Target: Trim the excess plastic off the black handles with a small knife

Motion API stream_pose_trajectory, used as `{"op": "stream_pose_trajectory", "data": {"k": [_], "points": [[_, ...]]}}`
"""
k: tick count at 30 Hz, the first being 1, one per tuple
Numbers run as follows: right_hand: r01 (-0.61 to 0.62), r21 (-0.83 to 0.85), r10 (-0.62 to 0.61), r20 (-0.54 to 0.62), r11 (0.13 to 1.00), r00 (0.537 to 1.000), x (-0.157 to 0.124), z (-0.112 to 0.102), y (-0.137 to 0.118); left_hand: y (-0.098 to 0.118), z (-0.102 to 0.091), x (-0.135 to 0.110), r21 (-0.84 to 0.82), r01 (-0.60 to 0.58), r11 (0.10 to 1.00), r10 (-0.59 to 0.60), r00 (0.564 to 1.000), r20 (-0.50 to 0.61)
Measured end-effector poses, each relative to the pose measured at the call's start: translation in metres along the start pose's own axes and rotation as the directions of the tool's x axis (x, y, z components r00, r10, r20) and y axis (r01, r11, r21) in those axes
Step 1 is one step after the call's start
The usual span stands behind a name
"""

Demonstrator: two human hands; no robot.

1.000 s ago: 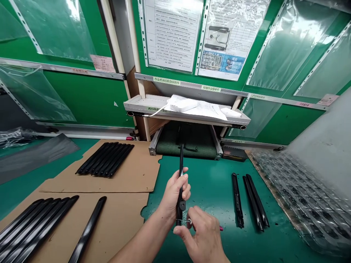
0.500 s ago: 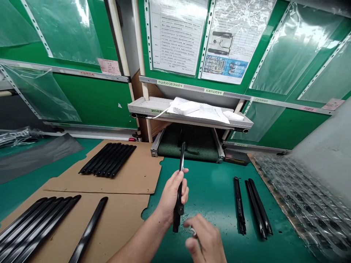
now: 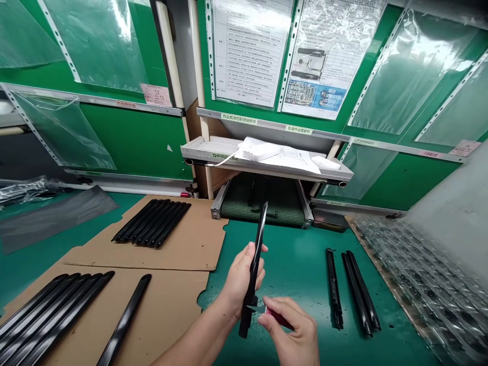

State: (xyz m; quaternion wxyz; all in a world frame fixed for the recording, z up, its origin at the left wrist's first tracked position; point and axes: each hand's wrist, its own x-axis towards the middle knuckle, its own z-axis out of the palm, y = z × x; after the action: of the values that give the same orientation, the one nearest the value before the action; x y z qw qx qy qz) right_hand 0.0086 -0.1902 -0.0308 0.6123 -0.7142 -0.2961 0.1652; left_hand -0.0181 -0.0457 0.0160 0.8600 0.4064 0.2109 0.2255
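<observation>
Clamping the glossy black plastic bar (image 3: 258, 254) steady in the closed left hand (image 3: 240, 279), pinching a slim red-handled metal blade (image 3: 277, 318) in the right hand (image 3: 292, 330), close against the bar's lower end.

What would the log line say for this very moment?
left hand: grips black bar | right hand: pinches red-handled tool | tool tip: at bar's lower part

Green bench mat (image 3: 293, 254): cardboard sheets (image 3: 179, 249), black rods (image 3: 333, 287), bubble wrap (image 3: 412, 274).
</observation>
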Motion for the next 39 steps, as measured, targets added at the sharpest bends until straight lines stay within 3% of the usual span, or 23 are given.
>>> {"op": "stream_pose_trajectory", "data": {"k": [4, 7, 8, 10, 12, 13, 15, 19, 21, 23, 27, 30, 32, 35, 39], "points": [[0.087, -0.081, -0.101, -0.188, 0.993, 0.977, 0.004, 0.001, 0.001, -0.004, 0.001, -0.004, -0.046, 0.001, 0.999, -0.001, 1.000, -0.012], [0.013, -0.109, -0.051, -0.348, 0.994, 0.936, 0.017, -0.007, -0.007, -0.004, 0.005, -0.010, -0.053, -0.011, 0.999, 0.008, 0.999, -0.042], [-0.030, -0.097, -0.003, -0.323, 0.995, 0.946, 0.022, -0.010, -0.011, -0.004, 0.006, -0.012, -0.048, -0.027, 0.998, 0.024, 0.998, -0.053], [-0.100, -0.049, 0.095, -0.092, 0.994, 0.991, 0.029, -0.012, -0.017, -0.002, 0.009, -0.014, -0.045, -0.078, 0.996, 0.073, 0.993, -0.089], [-0.133, 0.002, 0.129, 0.203, 0.991, 0.971, 0.034, -0.009, -0.021, 0.000, 0.010, -0.015, -0.049, -0.144, 0.988, 0.137, 0.981, -0.134], [-0.143, 0.020, 0.131, 0.294, 0.989, 0.947, 0.036, -0.007, -0.022, 0.001, 0.010, -0.015, -0.046, -0.178, 0.983, 0.169, 0.974, -0.154], [-0.132, 0.028, 0.115, 0.336, 0.991, 0.935, 0.043, -0.007, -0.026, 0.003, 0.008, -0.015, -0.007, -0.222, 0.975, 0.218, 0.964, -0.152], [-0.038, -0.094, 0.056, 0.195, 0.995, 0.979, 0.063, -0.029, -0.037, 0.006, -0.005, -0.020, 0.171, -0.192, 0.966, 0.192, 0.981, 0.018], [-0.024, -0.176, 0.042, 0.099, 0.984, 0.994, 0.070, -0.042, -0.041, 0.004, -0.013, -0.023, 0.203, -0.229, 0.952, 0.233, 0.972, 0.004], [-0.044, -0.206, 0.053, 0.037, 0.978, 0.998, 0.070, -0.046, -0.042, 0.001, -0.019, -0.023, 0.209, -0.333, 0.920, 0.354, 0.932, -0.073], [-0.079, -0.114, 0.071, -0.073, 0.990, 0.995, 0.054, -0.023, -0.032, -0.006, -0.021, -0.020, 0.303, -0.532, 0.791, 0.582, 0.807, -0.102], [-0.081, -0.005, 0.079, -0.176, 0.997, 0.981, 0.045, -0.003, -0.021, -0.009, -0.019, -0.019, 0.369, -0.627, 0.686, 0.691, 0.721, -0.060], [-0.071, 0.029, 0.075, -0.173, 0.997, 0.982, 0.043, 0.003, -0.017, -0.010, -0.017, -0.019, 0.396, -0.669, 0.629, 0.735, 0.677, -0.024], [-0.056, 0.048, 0.063, -0.175, 0.997, 0.983, 0.043, 0.006, -0.012, -0.010, -0.014, -0.022, 0.424, -0.696, 0.579, 0.768, 0.641, 0.004], [-0.002, -0.014, -0.002, -0.280, 1.000, 0.960, 0.041, 0.010, -0.005, -0.009, -0.013, -0.026, 0.435, -0.679, 0.591, 0.760, 0.650, -0.018]]}}
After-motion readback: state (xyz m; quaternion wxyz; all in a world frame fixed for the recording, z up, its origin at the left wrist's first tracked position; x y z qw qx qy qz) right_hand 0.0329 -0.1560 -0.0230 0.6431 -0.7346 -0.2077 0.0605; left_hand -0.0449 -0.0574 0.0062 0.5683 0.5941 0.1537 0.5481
